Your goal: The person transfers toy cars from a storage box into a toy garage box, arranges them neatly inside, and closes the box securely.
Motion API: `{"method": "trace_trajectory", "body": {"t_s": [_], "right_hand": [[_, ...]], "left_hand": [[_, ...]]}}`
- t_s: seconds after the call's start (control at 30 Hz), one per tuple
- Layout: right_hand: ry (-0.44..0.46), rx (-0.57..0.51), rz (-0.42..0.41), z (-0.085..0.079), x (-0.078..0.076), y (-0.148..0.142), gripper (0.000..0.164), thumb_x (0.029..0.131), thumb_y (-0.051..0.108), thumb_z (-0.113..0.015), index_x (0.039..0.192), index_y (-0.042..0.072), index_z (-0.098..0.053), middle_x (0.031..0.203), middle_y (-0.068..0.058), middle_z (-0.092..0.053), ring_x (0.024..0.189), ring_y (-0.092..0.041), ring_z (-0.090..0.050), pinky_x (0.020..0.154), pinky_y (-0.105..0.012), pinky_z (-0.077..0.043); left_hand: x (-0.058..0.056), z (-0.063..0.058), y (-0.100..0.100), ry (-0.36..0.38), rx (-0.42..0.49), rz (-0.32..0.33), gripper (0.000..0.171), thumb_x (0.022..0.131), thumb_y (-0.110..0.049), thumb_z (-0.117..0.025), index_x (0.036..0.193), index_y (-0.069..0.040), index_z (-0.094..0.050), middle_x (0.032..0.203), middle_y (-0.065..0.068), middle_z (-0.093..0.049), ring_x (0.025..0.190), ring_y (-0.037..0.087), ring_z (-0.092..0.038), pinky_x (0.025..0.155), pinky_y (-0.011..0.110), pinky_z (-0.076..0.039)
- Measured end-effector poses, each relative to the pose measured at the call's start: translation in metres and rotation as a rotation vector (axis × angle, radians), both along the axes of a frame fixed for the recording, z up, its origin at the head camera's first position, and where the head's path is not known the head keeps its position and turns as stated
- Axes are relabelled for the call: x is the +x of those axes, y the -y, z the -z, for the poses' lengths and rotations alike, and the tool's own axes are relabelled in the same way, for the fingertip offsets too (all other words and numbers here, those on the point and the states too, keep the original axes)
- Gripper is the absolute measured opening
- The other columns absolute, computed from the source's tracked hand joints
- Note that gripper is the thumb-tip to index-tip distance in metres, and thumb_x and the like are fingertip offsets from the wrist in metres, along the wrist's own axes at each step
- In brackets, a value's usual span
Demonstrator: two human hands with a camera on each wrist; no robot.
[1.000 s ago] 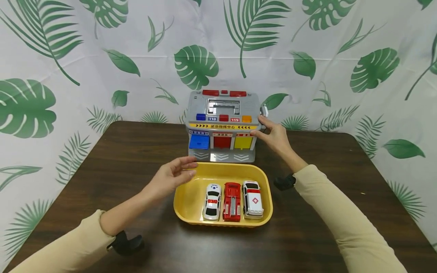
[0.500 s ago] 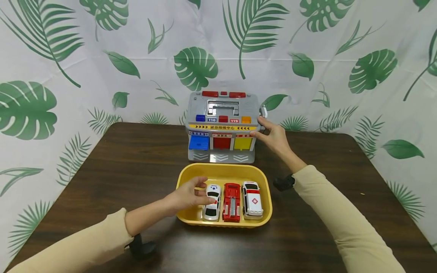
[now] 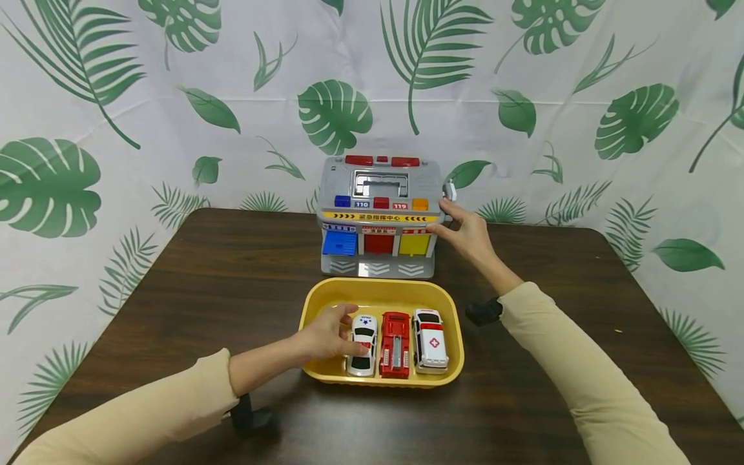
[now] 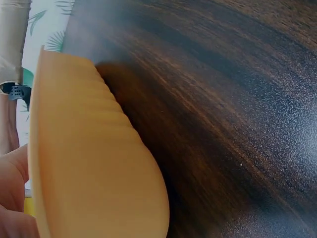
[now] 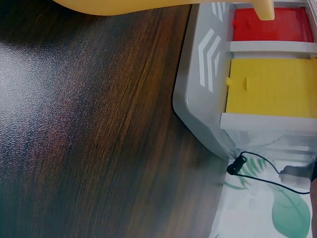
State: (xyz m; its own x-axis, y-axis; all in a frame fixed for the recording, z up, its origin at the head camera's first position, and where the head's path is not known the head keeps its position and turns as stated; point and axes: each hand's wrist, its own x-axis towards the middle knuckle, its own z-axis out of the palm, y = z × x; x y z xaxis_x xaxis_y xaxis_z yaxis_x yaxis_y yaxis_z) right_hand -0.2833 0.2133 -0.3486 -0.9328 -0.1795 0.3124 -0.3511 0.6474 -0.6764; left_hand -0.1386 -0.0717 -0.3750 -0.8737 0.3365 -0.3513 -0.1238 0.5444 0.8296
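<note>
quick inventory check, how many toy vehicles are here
3, in the yellow plastic tray: white star-marked car at left; red truck in the middle; white cross-marked ambulance at right. Any inside the grey plastic toy station would be hidden.

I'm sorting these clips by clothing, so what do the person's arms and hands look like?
The left sleeve and right sleeve are long, plain and pale cream, with soft creases. By each cuff sits a small black gadget, one at the left wrist and one at the right. The left hand and right hand wear no gloves.
</note>
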Motion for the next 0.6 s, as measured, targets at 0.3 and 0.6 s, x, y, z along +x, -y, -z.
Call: {"method": "trace_trajectory", "body": {"t_s": [0.3, 0.6], "right_hand": [[0.007, -0.008, 0.003, 0.0020, -0.0009, 0.0006, 0.072, 0.082, 0.033, -0.072, 0.141, 0.007, -0.041, 0.146, -0.011, -0.040, 0.134, -0.028, -0.039, 0.107, -0.044, -0.036], [0.002, -0.014, -0.005, 0.0006, -0.0006, 0.0001, 0.071, 0.082, 0.032, -0.071, 0.141, 0.006, -0.042, 0.146, -0.011, -0.040, 0.134, -0.028, -0.039, 0.107, -0.045, -0.036]], "left_hand": [[0.0000, 0.0053, -0.0021, 0.016, -0.055, 0.008, 0.073, 0.075, -0.015, -0.079, 0.136, -0.002, -0.041, 0.123, 0.014, -0.053, 0.104, 0.023, -0.050, 0.099, 0.042, -0.045], [-0.0010, 0.0053, -0.0029, 0.053, -0.045, -0.005, 0.067, 0.075, -0.014, -0.079, 0.132, -0.004, -0.045, 0.120, 0.013, -0.051, 0.104, 0.024, -0.048, 0.097, 0.041, -0.046]]}}
